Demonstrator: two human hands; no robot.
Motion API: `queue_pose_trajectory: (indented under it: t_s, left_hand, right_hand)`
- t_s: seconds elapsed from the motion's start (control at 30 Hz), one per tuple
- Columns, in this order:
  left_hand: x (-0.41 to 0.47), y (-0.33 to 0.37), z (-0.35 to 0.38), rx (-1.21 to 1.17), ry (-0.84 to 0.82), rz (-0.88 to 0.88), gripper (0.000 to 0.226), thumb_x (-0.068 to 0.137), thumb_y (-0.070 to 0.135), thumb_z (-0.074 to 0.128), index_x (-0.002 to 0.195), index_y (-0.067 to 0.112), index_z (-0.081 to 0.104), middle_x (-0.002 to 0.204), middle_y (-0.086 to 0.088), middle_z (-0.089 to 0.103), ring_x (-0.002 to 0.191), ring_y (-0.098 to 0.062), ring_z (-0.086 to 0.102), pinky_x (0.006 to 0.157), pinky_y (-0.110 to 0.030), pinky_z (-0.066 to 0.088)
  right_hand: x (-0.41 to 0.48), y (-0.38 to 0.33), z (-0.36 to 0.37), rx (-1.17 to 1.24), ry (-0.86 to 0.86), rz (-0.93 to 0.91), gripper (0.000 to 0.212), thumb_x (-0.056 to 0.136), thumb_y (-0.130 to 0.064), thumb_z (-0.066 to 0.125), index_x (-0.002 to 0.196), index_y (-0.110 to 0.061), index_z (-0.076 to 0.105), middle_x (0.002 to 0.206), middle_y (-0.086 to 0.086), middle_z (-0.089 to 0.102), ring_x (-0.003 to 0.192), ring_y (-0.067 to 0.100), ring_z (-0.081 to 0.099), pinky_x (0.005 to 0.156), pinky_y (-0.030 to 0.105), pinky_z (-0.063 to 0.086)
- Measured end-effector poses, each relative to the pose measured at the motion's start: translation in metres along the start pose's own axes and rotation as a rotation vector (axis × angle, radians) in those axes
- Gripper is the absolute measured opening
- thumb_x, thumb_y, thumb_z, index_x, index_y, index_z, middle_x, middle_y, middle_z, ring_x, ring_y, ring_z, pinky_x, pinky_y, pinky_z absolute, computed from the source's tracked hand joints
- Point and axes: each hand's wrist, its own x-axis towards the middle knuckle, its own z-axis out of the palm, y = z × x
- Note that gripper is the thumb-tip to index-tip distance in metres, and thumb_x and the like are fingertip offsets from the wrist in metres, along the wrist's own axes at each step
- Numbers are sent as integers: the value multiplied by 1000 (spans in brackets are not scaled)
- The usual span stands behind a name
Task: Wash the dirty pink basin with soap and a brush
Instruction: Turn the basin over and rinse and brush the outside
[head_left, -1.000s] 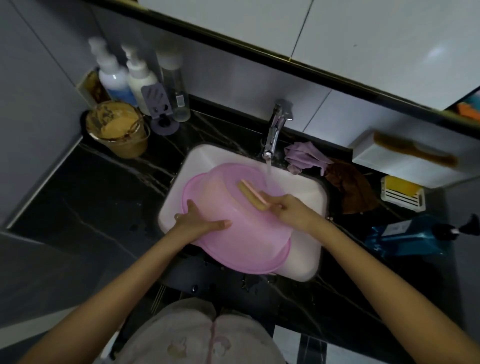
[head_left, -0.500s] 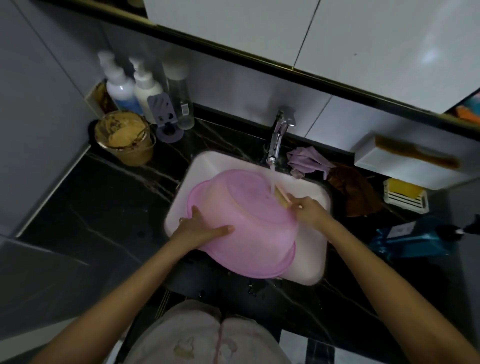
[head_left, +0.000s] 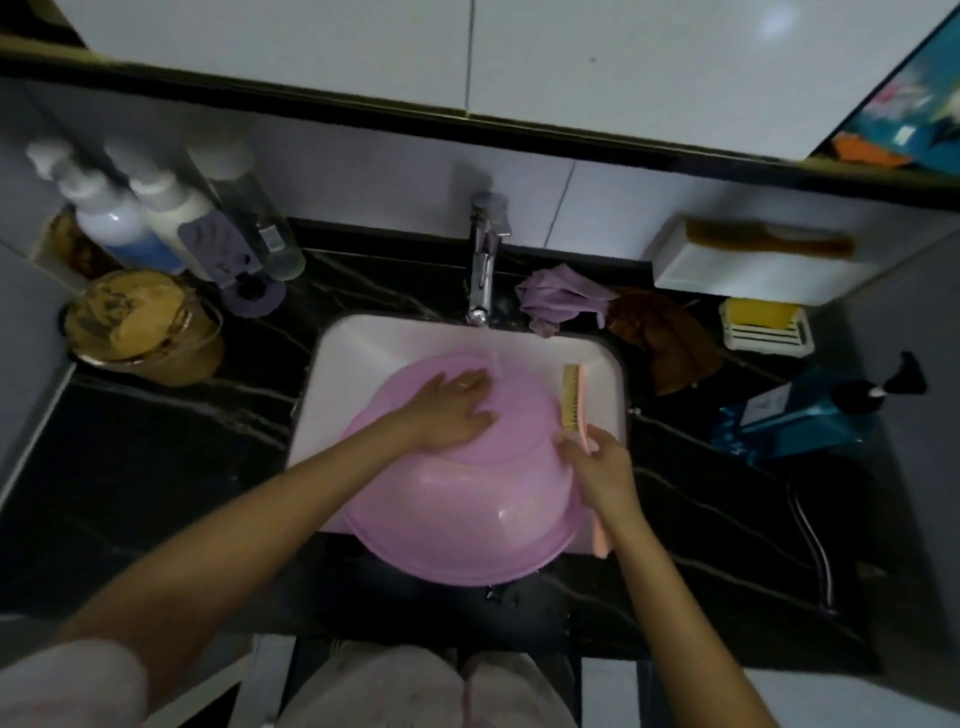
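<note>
Your right hand (head_left: 605, 470) is curled round the pink handle of the brush (head_left: 571, 400), gripping it about midway. The yellow bristle head sticks out on the far side of your fist and the handle's tail shows on the near side, by your wrist. The brush's long axis runs near to far, just beside the right wall of the pink basin (head_left: 457, 519), and the bristles face left toward that wall. Whether they touch it yet is not clear.

The basin lies upside down over the white sink (head_left: 358, 343), with its near rim hanging out over the black counter (head_left: 156, 467). From your grip it lies directly to the left, so the next scrub is most likely a short sweep leftward onto the side wall or up onto the base.

Your left hand (head_left: 452, 410) lies flat on the upturned base. Its fingers are straight and spread, pointing right, pressing the basin down rather than grasping it. The tap (head_left: 485, 260) is running, and its stream (head_left: 492, 358) lands on the base just past those fingertips.

The right hand is nearer the unwashed right wall, while the left only steadies. Keep that pressure on, since a wet basin is likely to slide under a sideways stroke.

The yellow soap bar (head_left: 761, 314) sits in its white dish at the far right, well apart from both hands.
</note>
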Motion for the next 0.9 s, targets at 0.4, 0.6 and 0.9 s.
queue_pose_trajectory:
  t_s: [0.4, 0.6, 0.9]
  left_hand:
    - [71, 43, 21, 66, 161, -8, 44, 94, 32, 40, 134, 14, 47, 142, -9, 45, 130, -27, 39, 107, -39, 25]
    - [95, 21, -7, 5, -3, -63, 42, 100, 31, 28, 105, 10, 63, 109, -11, 64, 106, -30, 59, 88, -34, 43]
    - [93, 27, 17, -32, -20, 288, 40, 93, 38, 31, 115, 23, 60, 123, -2, 59, 117, -21, 50, 103, -38, 32]
  right_hand:
    - [3, 4, 9, 163, 103, 159, 64, 82, -19, 72, 137, -8, 42, 114, 6, 59, 80, 7, 51, 50, 4, 40]
    - [4, 4, 10, 151, 87, 158, 74, 83, -24, 70, 144, -13, 31, 119, -1, 54, 88, 9, 52, 62, 8, 42]
    - [6, 9, 18, 79, 126, 144, 76, 87, -26, 66, 148, -18, 23, 134, 9, 54, 113, 24, 57, 79, 24, 46]
